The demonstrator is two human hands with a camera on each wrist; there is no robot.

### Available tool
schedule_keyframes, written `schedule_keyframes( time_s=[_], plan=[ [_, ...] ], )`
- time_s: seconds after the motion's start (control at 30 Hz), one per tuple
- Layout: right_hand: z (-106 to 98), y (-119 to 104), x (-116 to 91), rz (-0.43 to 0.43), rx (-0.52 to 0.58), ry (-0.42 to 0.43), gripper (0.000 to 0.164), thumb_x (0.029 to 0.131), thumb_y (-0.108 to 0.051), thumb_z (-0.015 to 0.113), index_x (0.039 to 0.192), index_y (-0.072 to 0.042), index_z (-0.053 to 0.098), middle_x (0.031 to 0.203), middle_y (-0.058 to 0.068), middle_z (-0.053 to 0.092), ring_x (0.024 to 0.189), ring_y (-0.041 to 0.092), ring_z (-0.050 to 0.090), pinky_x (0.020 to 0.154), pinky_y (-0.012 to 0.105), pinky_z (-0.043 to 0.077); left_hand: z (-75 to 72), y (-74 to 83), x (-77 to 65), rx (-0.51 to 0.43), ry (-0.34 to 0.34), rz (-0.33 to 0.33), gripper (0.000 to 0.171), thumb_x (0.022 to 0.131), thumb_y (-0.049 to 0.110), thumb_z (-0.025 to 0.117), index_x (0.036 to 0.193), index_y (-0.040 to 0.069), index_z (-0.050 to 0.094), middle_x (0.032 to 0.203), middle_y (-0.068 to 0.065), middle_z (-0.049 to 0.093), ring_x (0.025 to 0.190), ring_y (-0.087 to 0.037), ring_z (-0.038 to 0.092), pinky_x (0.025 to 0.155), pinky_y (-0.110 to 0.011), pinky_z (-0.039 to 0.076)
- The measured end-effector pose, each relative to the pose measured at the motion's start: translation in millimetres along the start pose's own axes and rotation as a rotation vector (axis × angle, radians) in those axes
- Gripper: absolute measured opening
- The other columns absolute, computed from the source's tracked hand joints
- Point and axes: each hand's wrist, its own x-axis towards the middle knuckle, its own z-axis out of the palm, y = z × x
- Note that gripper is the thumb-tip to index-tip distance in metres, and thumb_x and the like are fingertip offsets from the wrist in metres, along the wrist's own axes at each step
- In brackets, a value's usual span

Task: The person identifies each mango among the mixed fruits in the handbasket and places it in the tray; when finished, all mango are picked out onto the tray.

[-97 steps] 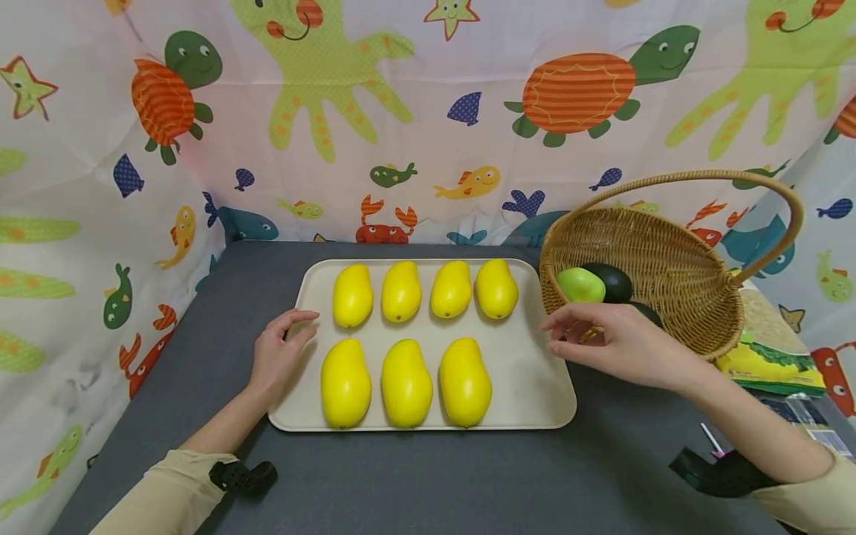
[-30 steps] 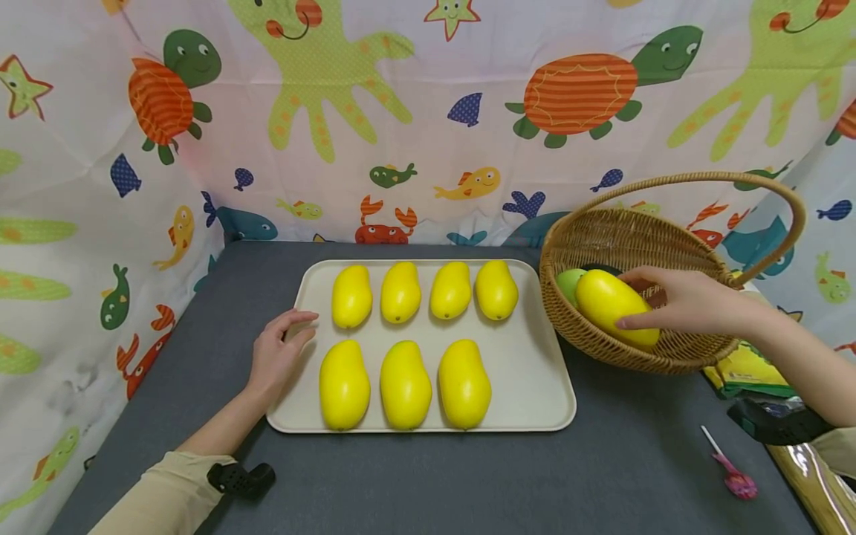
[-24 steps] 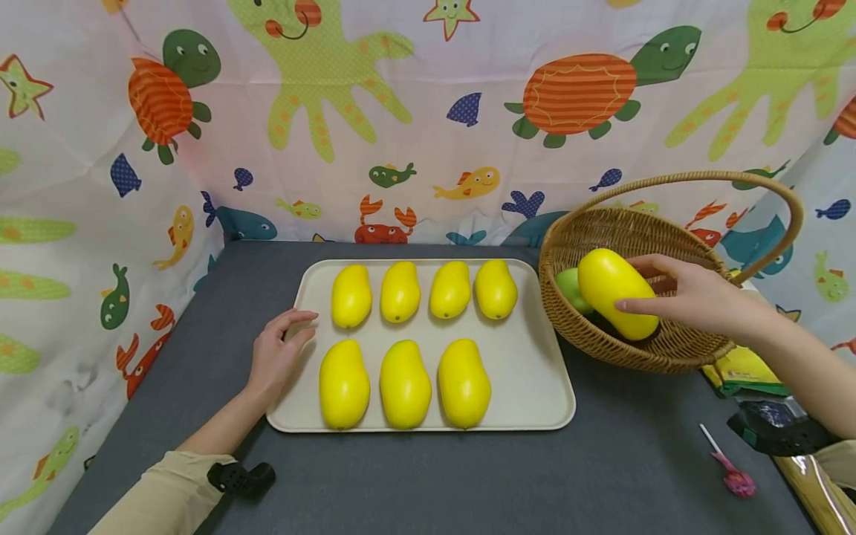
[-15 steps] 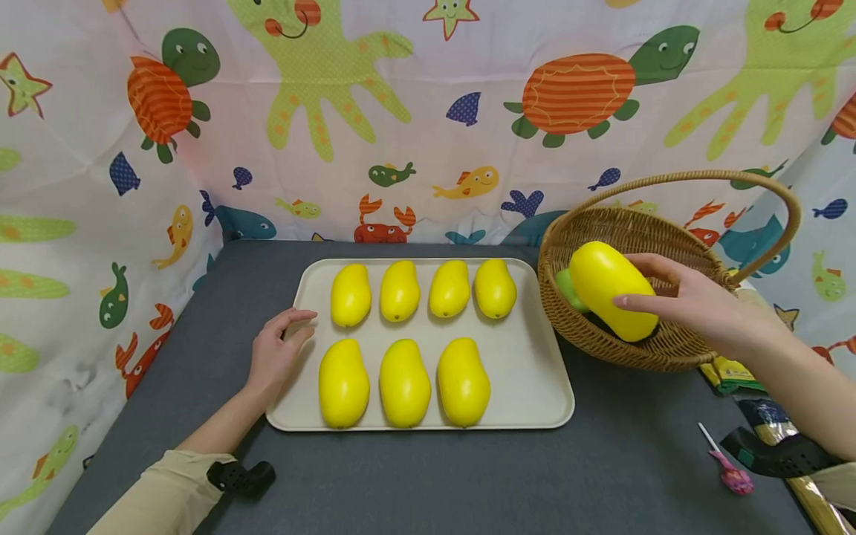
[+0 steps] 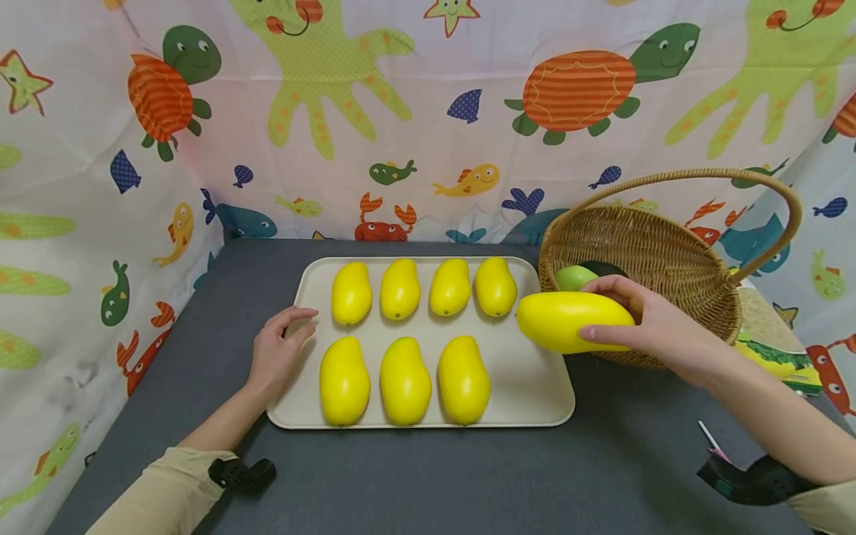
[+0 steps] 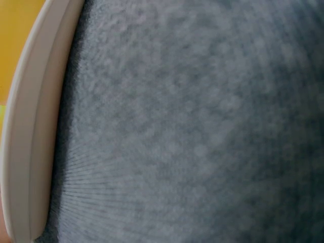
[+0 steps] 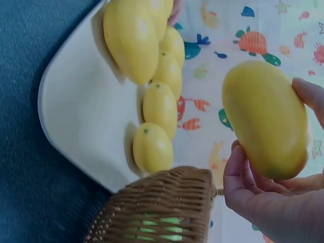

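Observation:
My right hand (image 5: pixel 649 319) holds a yellow mango (image 5: pixel 568 321) between thumb and fingers, above the right rim of the tray and in front of the basket. The right wrist view shows the same mango (image 7: pixel 266 119) in the fingers. On the cream tray (image 5: pixel 521 386) lie a back row of several mangoes (image 5: pixel 401 290) and a front row of three mangoes (image 5: pixel 406 383). With fingers relaxed, my left hand (image 5: pixel 281 349) rests at the tray's left rim. In the left wrist view only the tray's side (image 6: pixel 30 126) and grey cloth show clearly.
A wicker basket (image 5: pixel 675 253) with a tall handle stands tilted at the right, with a green fruit (image 5: pixel 575 278) and a dark object in it. Behind it lies a yellow-green packet (image 5: pixel 769 349). A lollipop (image 5: pixel 710 437) lies near my right wrist, partly hidden. Printed cloth hangs behind the table.
My right hand reached into the basket and gripped a mango. It lifted the mango and has brought it left and forward to the tray's right rim. The left hand has not moved.

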Motion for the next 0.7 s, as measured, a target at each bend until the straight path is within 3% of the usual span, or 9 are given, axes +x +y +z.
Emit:
schedule_keyframes(
  time_s=[0.17, 0.43, 0.7],
  plan=[
    [9.4, -2.4, 1.3, -0.024, 0.008, -0.027, 0.054, 0.090, -0.026, 0.069, 0.137, -0.014, 0.047, 0.117, 0.011, 0.053, 0.099, 0.029, 0.049, 0.077, 0.035, 0.046, -0.1, 1.1, 0.5, -0.001, 0.004, -0.001, 0.027, 0.091, 0.014, 0.065, 0.116, 0.008, 0.070, 0.137, -0.011, 0.054, 0.135, -0.026, 0.041, 0.113, -0.048, 0.026],
    [21.1, -0.9, 4.7, -0.030, 0.092, -0.069, 0.058, 0.087, -0.022, 0.072, 0.135, -0.007, 0.044, 0.118, 0.014, 0.056, 0.098, 0.030, 0.055, 0.080, 0.033, 0.050, -0.4, 1.6, 0.1, -0.002, 0.006, -0.002, 0.026, 0.090, 0.015, 0.066, 0.116, 0.009, 0.070, 0.137, -0.011, 0.054, 0.135, -0.025, 0.041, 0.113, -0.048, 0.026],
    [33.0, 2.7, 7.9, -0.058, 0.199, -0.201, 0.060, 0.085, -0.018, 0.075, 0.137, -0.007, 0.045, 0.120, 0.017, 0.055, 0.102, 0.032, 0.057, 0.084, 0.035, 0.053, -0.4, 1.1, 0.0, 0.005, 0.008, 0.002, 0.027, 0.090, 0.015, 0.066, 0.116, 0.009, 0.070, 0.138, -0.011, 0.054, 0.135, -0.025, 0.040, 0.113, -0.049, 0.025]
  ],
)
